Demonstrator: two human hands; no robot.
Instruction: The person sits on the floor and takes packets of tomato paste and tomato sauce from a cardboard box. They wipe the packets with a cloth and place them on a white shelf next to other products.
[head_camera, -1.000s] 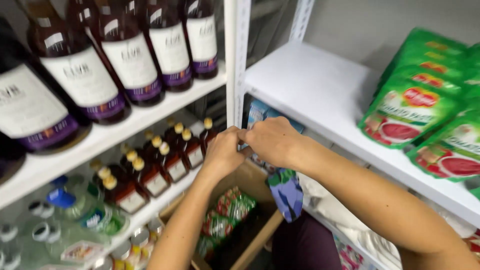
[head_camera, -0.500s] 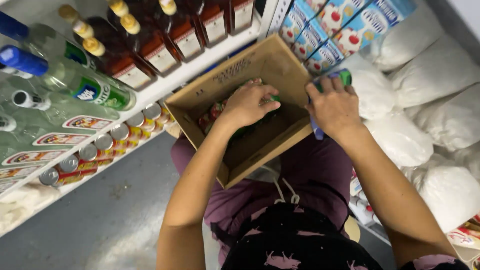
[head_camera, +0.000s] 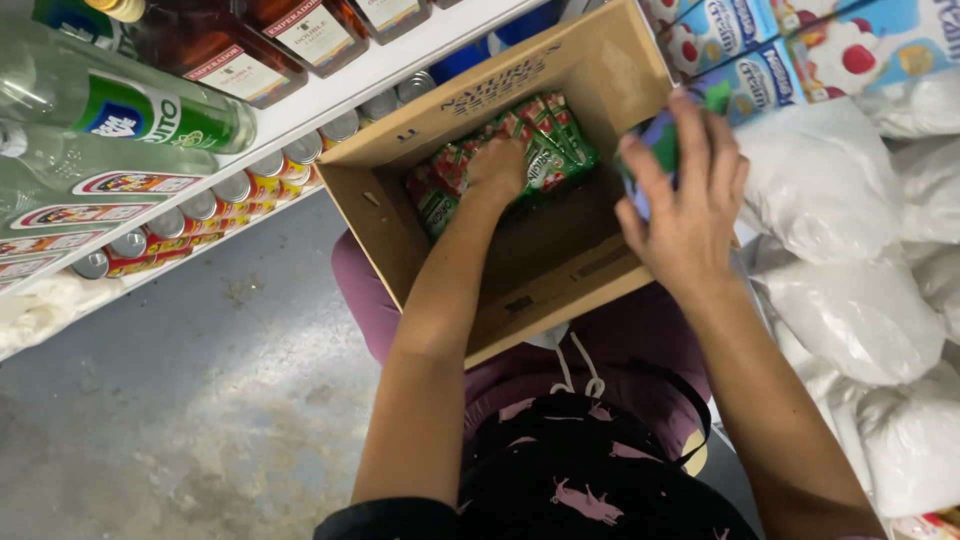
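Note:
An open cardboard box rests on my lap, with several green and red pouches lying at its far end. My left hand reaches down into the box and closes on those pouches. My right hand is at the box's right rim, gripping a small blue and green object whose shape is mostly hidden by my fingers.
A white shelf on the left carries brown bottles, clear green-labelled bottles and a row of cans. Blue cartons and white bags fill the right side. Grey concrete floor lies below.
The view has tilted down from the upper shelves to the box. My left hand has gone deeper into the box onto the pouches; my right hand stays at the rim.

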